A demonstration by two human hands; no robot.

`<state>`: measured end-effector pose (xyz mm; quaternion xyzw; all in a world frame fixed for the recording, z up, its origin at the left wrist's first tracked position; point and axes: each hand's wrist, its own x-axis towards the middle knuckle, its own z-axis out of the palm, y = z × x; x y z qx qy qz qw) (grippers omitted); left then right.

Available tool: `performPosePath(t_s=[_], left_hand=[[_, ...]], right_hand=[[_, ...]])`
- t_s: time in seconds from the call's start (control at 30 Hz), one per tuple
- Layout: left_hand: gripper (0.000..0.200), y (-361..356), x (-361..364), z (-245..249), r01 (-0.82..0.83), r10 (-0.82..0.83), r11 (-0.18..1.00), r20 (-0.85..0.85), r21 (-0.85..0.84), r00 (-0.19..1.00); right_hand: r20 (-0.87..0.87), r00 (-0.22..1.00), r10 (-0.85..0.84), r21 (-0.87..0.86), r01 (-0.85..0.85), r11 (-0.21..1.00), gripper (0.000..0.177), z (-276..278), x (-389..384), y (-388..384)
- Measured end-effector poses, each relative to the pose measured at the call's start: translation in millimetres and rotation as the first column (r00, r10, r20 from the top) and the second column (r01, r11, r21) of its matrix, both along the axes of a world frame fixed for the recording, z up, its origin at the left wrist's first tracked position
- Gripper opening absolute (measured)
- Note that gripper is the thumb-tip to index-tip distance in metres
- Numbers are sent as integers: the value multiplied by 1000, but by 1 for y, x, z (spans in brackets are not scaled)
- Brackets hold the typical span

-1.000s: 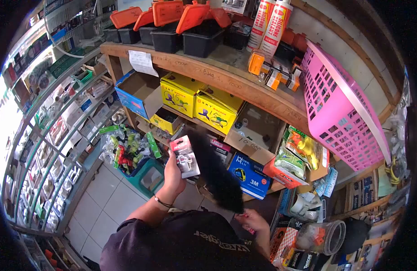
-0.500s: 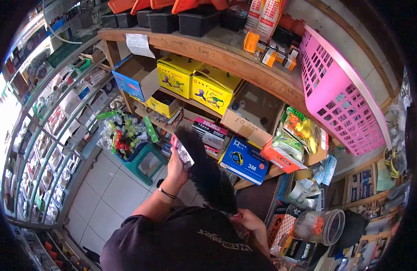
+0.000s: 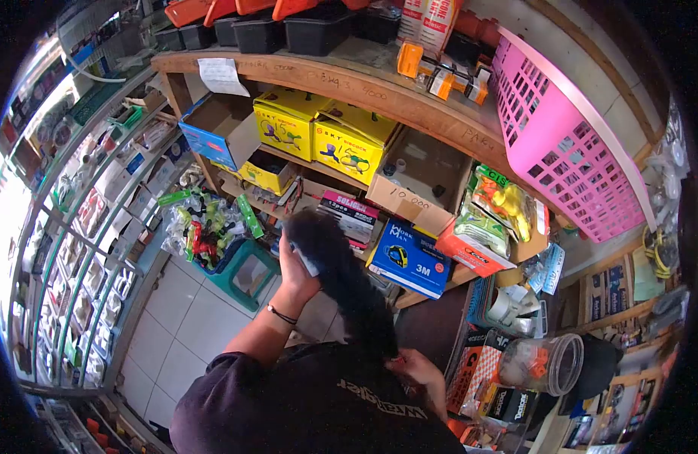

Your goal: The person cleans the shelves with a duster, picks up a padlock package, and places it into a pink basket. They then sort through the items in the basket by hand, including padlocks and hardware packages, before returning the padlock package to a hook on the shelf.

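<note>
A long, fluffy black duster (image 3: 345,280) runs slantwise in front of my dark shirt. My right hand (image 3: 423,374) closes around its lower end, where a bit of red shows at the fingers. My left hand (image 3: 296,274) is wrapped around a flat, pale pack (image 3: 307,262), mostly covered by the duster's upper end. The duster's fibres lie against that pack. Just beyond the hands are a pink and black box (image 3: 350,216) and a blue 3M box (image 3: 408,259) on the lower shelf.
Yellow boxes (image 3: 354,144) fill the shelf under a wooden board (image 3: 326,79). A pink basket (image 3: 564,144) stands at right. On the left, a green stool (image 3: 247,276) sits below bagged goods (image 3: 205,227), beside a glass rack (image 3: 84,227). A clear jar (image 3: 542,363) is at lower right.
My left hand has turned the pack, so its red face no longer shows. The duster's upper end has shifted left and now covers more of the pack. My right hand stays on the lower end.
</note>
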<state>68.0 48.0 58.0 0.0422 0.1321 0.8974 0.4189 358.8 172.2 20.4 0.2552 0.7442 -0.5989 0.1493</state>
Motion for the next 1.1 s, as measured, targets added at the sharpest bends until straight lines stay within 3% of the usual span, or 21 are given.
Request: performPosePath(t_s=[0.03,0.07,0.13,0.17,0.23,0.3,0.37,0.4,0.47,0.5,0.57,0.6,0.67,0.7,0.77,0.83,0.9,0.93,1.0,1.07,1.1], left_hand=[[60,1,-4,-16,-8,8,1000,2,6,1000],[58,1,-3,-21,50,-43,992,-62,114,997],[56,0,-6,-31,141,-117,950,-104,278,988],[54,-2,-6,-30,76,-55,987,-151,139,987],[52,-6,1,21,4,-23,979,90,205,996],[49,-2,0,7,-66,57,985,58,159,997],[46,0,-3,-19,114,-76,959,-153,258,985],[46,-3,-2,-10,152,-112,938,-143,312,983],[47,-5,7,16,59,-47,966,-51,252,998],[49,-7,9,24,-30,23,983,38,183,999],[52,-5,4,-5,-39,32,977,34,210,999],[49,-3,6,-10,17,-7,983,-55,182,998],[46,-6,7,-11,127,-100,972,-142,200,985],[46,-7,9,1,131,-104,971,-144,200,984],[49,-6,11,18,-4,-1,990,34,140,999],[52,-7,13,5,26,-42,983,87,180,995],[52,-1,13,-2,28,-19,999,-287,28,958],[52,-5,12,-5,114,-89,968,-119,222,989],[60,-6,7,-3,148,-104,961,-188,236,977],[51,-11,6,3,157,-140,934,-75,321,987],[52,-11,5,8,218,-202,881,-83,420,976]], right_hand=[[11,997,72,-52,-72,996,28,1,2,4],[21,990,143,-104,-140,985,28,3,4,7],[-24,995,98,-46,-100,994,28,-1,1,8],[-79,995,53,6,-53,999,28,-2,-2,8],[-62,998,23,-7,-24,1000,28,2,-6,4],[-48,999,-2,-18,1,1000,29,10,-9,7],[7,961,277,135,-276,952,28,16,-9,9],[6,960,279,136,-277,951,28,1,-4,11],[-106,994,6,3,-6,1000,17,-26,-1,9],[-109,994,19,3,-18,1000,17,-21,-2,8],[-96,995,20,-127,-32,991,17,-4,-3,6],[-98,995,27,-126,-39,991,17,-3,-3,9],[32,967,253,38,-254,967,17,-4,0,15],[30,968,249,38,-250,968,17,-13,2,15],[-122,992,13,62,-5,998,17,-28,3,12],[-38,997,64,25,-63,998,18,-19,4,14],[46,992,117,-18,-117,993,18,-15,6,16],[17,992,124,-1,-124,992,19,-18,7,17],[-18,991,130,19,-130,991,19,-10,3,14],[-15,993,-113,-88,112,990,19,3,-4,9],[-19,993,-113,-86,111,990,19,6,-3,11]])
